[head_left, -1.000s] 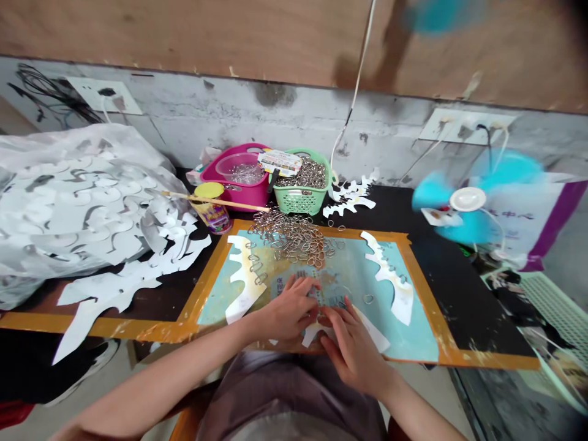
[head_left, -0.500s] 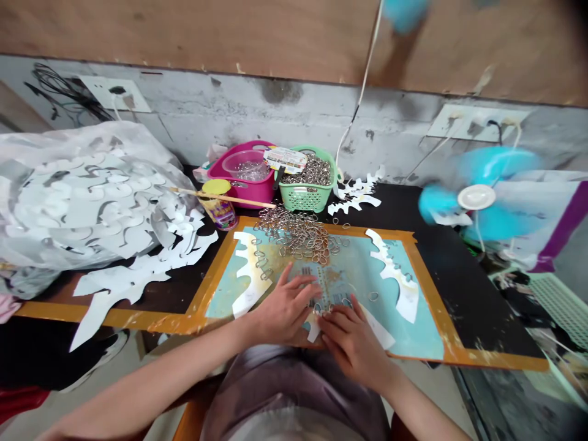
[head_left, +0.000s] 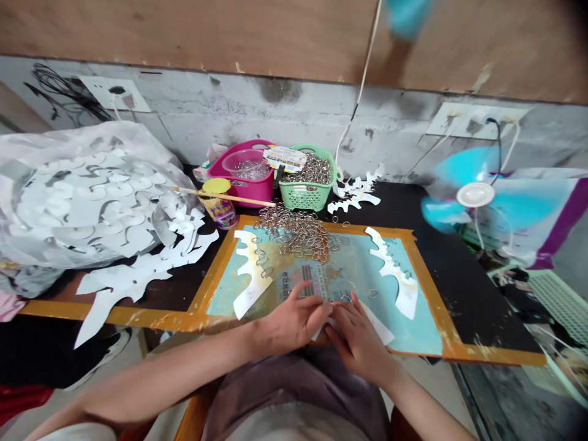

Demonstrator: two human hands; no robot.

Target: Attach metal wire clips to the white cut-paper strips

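A white cut piece [head_left: 377, 324] lies at the front of the blue mat [head_left: 287, 275], partly under both hands. My left hand [head_left: 294, 321] is at its left end, thumb and fingertips closed together beside my right hand; what they pinch is hidden. My right hand [head_left: 356, 334] rests on the piece, fingers bent and pressed together over its edge, with a metal ring just behind them. Two more white pieces with rings along their edges lie on the mat, one at the left [head_left: 250, 269] and one at the right [head_left: 395, 272]. Loose metal rings [head_left: 303, 236] are heaped behind the hands.
Behind the mat stand a pink basket [head_left: 252, 193], a green basket [head_left: 305, 197] of rings and a yellow-lidded cup [head_left: 220, 208] with a stick across it. A bag of white cutouts [head_left: 82, 202] fills the left; a spinning fan [head_left: 475, 195] is at the right.
My left hand has moved right and slightly down, its fingers now touching or nearly touching those of my right hand. They were spread before and have closed together.
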